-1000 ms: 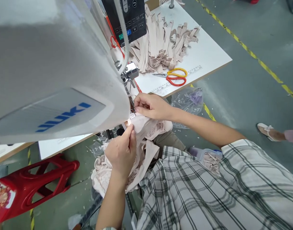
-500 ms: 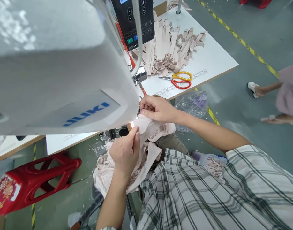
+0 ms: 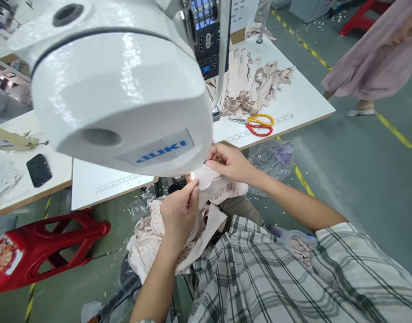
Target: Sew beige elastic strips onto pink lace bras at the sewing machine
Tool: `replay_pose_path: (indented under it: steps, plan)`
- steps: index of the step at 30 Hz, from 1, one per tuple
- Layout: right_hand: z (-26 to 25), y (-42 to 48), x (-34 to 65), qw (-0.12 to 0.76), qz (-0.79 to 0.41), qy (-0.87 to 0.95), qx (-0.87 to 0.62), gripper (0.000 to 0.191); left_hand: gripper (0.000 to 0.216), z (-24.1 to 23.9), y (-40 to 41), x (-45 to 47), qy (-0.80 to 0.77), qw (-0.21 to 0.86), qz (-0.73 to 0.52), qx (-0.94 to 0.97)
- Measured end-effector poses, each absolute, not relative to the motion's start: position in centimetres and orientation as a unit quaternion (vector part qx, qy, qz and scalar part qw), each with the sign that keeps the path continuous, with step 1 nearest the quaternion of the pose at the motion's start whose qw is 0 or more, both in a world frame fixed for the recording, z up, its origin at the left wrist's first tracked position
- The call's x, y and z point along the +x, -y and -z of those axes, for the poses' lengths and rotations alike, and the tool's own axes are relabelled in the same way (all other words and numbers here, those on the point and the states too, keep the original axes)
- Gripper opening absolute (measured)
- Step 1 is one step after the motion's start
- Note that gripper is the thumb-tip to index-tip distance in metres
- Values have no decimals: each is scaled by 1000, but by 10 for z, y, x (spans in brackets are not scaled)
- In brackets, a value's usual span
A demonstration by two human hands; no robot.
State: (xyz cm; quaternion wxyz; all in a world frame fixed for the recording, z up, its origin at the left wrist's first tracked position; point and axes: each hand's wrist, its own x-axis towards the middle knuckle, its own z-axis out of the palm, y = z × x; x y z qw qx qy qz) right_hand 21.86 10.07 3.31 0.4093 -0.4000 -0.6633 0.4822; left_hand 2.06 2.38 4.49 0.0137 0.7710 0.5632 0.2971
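Pale pink fabric with lace parts stretches between my two hands, just below the head of a white sewing machine. My left hand pinches its left edge between thumb and forefinger. On the far side, my right hand has its fingers closed on the upper right edge, close to the machine head. More of the fabric hangs in a bunched heap over my lap. The machine head hides the needle and the spot where the cloth meets it.
Scissors with yellow and red handles lie on the white table, beside a pile of beige fabric strips. A phone rests on the left table. A red stool stands at lower left. A person in a pink skirt is at upper right.
The view has shifted, showing more of the machine head and the left table. Both hands keep their hold on the fabric. The person in pink has moved up and left in view.
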Motion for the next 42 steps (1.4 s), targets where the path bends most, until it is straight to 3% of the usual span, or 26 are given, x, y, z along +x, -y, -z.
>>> replay_pose_path:
  steps: [6, 14, 18, 22, 25, 26, 31, 37, 40, 42]
  plan:
    - [-28, -64, 218, 429, -585, 534, -434, 22, 25, -50, -14, 19, -594, 147, -336, 716]
    - [-7, -32, 210, 399, -803, 237, -374, 49, 22, -48, -5, 16, -586, 193, -331, 714]
    - [5, -15, 211, 501, -680, 374, -382, 33, 22, -49, 3, 15, -574, 178, -301, 740]
    - [12, 8, 215, 560, -338, 680, -330, 11, 39, -37, 11, 26, -490, 129, -261, 822]
    - [13, 19, 218, 575, -132, 766, -256, 11, 12, -25, 13, 31, -419, 99, -272, 861]
    - [13, 20, 219, 576, -96, 774, -244, 14, 15, -22, 13, 31, -408, 84, -282, 864]
    - [10, 21, 225, 559, -60, 801, -208, 14, 17, -29, 14, 27, -391, -4, -343, 854]
    - [11, 22, 223, 563, -83, 803, -178, 14, 11, -33, 17, 23, -382, 1, -357, 852]
    - [20, 11, 235, 538, -109, 812, -199, 29, 16, -44, 25, 24, -421, 128, -318, 840]
    - [25, 0, 250, 465, -155, 833, -258, 49, 29, -57, 37, 24, -426, 253, -267, 826]
